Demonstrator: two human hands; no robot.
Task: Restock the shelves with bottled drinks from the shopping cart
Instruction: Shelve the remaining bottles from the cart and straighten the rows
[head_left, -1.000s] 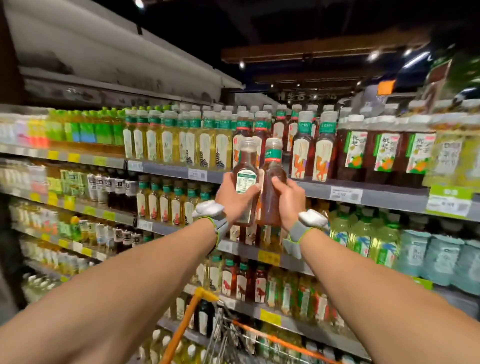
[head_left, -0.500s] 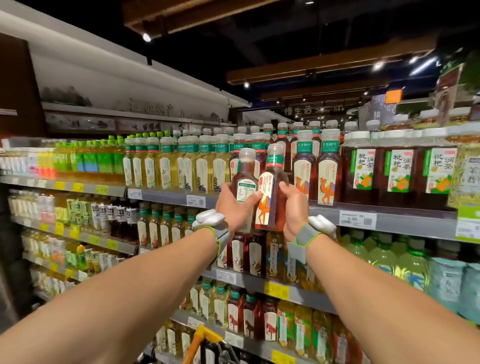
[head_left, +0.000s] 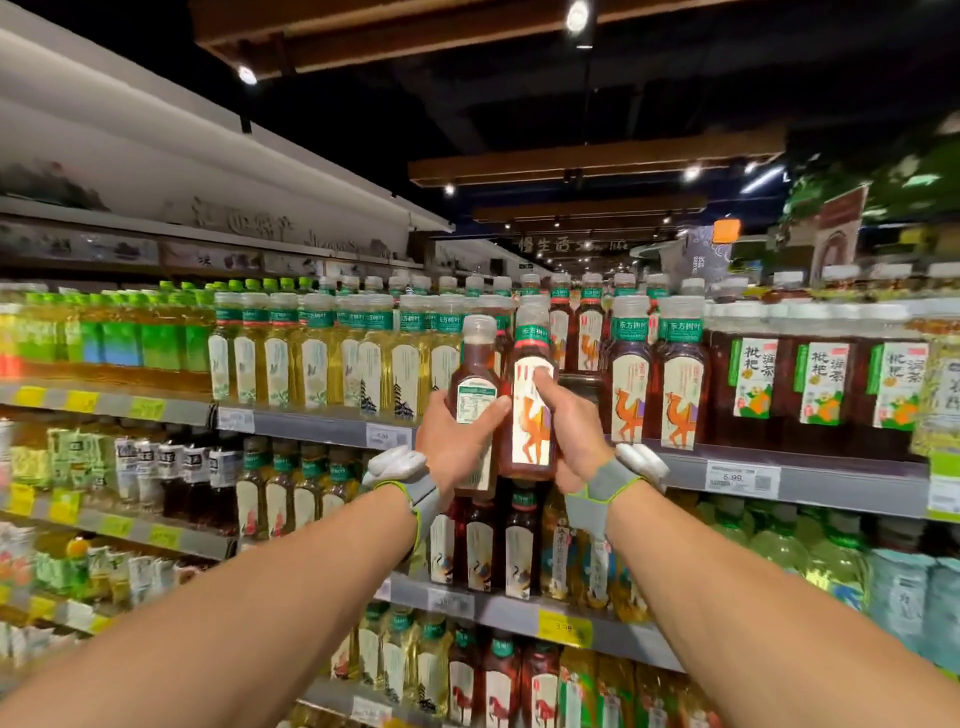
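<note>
My left hand (head_left: 453, 441) grips a dark tea bottle (head_left: 475, 384) with its back label facing me. My right hand (head_left: 569, 431) grips a second dark tea bottle (head_left: 531, 410), whose camel label faces me, with a finger laid across the label. Both bottles are upright, side by side, raised in front of the top shelf (head_left: 322, 427), just left of two matching camel-label bottles (head_left: 655, 384) standing on it. A dark gap shows on the shelf behind my right hand. The shopping cart is out of view.
Yellow tea bottles (head_left: 317, 358) fill the top shelf to the left, and loquat tea bottles (head_left: 821, 379) to the right. Lower shelves (head_left: 519, 613) are packed with more bottles. Price tags (head_left: 740, 480) line the shelf edges.
Both hands have risen with their bottles toward the top shelf. The view tilted up, so the cart dropped out of sight. The right bottle's camel label has turned to face me.
</note>
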